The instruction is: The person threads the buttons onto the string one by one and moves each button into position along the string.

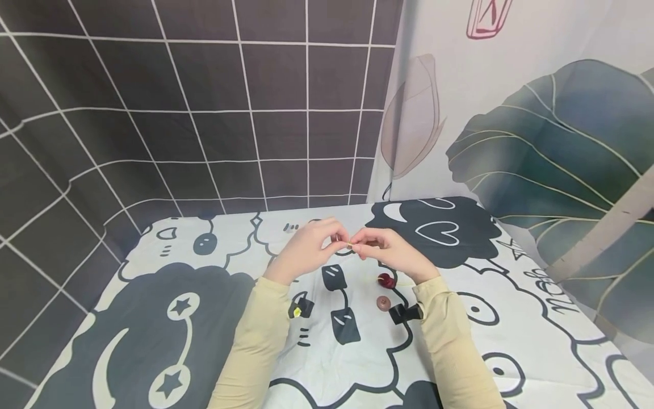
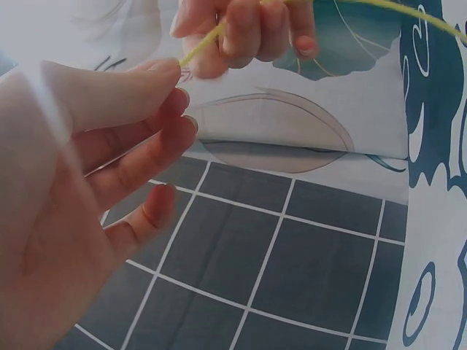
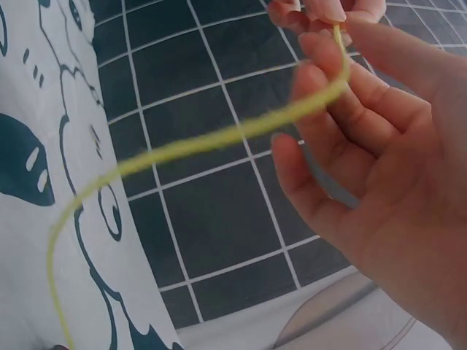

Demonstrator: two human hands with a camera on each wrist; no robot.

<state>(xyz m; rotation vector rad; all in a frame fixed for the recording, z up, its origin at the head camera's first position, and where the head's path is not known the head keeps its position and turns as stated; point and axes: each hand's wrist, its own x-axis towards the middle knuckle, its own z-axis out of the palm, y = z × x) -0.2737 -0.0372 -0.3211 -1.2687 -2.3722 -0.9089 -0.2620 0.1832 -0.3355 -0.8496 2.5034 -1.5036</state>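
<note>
A thin yellow string [image 3: 211,138] runs between the two raised hands, which meet fingertip to fingertip above the cloth. My left hand [image 1: 311,245] pinches its tip between thumb and index finger, seen closely in the left wrist view. Just beside that tip, the right hand [image 1: 395,250] holds the string at its fingertips. From there the string curves down, in the right wrist view, toward the cloth. Below the right hand lies a dark red round piece [image 1: 385,280], with yellow string showing next to it. A brown button [image 1: 383,303] with holes rests close by.
Black tape [image 1: 306,307] with a small yellow bit [image 1: 297,312] is on the cloth by the left forearm. More black tape [image 1: 406,313] lies by the right sleeve. The white patterned cloth [image 1: 332,363] meets a dark grid curtain [image 1: 276,136] behind.
</note>
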